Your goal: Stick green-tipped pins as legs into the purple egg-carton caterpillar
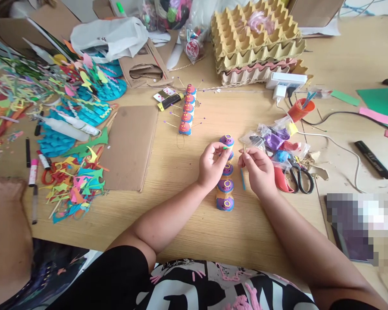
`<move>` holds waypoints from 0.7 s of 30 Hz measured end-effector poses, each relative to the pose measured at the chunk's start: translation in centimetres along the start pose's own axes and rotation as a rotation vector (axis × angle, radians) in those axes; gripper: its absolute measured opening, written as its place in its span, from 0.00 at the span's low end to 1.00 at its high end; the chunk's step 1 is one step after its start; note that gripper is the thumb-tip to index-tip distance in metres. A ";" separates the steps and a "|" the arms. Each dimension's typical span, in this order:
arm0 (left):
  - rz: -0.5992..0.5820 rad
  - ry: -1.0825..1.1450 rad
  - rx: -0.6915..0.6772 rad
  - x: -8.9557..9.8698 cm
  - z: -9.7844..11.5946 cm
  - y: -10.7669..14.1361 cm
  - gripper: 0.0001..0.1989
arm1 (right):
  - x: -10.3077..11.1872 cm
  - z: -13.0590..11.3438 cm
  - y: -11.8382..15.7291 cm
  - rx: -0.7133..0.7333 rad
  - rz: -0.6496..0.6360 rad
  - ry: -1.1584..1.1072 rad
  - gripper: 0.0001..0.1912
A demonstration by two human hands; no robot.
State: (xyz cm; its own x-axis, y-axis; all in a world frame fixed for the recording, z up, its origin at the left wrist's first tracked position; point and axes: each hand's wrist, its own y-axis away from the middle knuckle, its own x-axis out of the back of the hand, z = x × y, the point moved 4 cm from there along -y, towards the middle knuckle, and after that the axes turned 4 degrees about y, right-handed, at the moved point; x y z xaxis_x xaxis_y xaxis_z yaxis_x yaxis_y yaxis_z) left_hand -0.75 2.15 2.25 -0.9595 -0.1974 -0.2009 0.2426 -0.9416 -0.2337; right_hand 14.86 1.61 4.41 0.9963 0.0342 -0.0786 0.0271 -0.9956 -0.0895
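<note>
A strip of egg-carton cups (225, 185), covered in purple and blue with yellow rings on top, lies lengthwise in front of me. My left hand (214, 163) is over its far part, finger and thumb pinched at a small green bit (224, 148) that looks like clay. Just right of the strip, my right hand (258, 168) pinches a short thin wooden stick (245, 148), held upright. Below that hand lies a narrow blue strip (243, 179). Farther off sits a second egg-carton strip (188, 107) in red and blue, with purple-tipped sticks poking out of its sides.
Stacked egg trays (255, 43) stand at the back beside a power strip (287, 80). Bagged clay (274, 140), scissors (300, 176) and an orange cup (300, 110) are at right. Cardboard (131, 146), paper scraps (79, 185) and glue bottles (64, 127) lie left, near another person's arm (8, 228).
</note>
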 end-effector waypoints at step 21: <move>0.071 0.164 0.061 0.2 -0.6 -0.5 0.25 | 10.8 -7.6 -8.5 0.354 0.420 0.969 0.11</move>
State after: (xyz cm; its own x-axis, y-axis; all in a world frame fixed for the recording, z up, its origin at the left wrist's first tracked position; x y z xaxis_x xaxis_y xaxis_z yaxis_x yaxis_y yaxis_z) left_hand -0.96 2.78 1.75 -0.9026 -0.2218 -0.3688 0.2953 -0.9426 -0.1557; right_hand 26.00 9.84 11.82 0.5671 -0.5360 0.6254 -0.1979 -0.8257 -0.5283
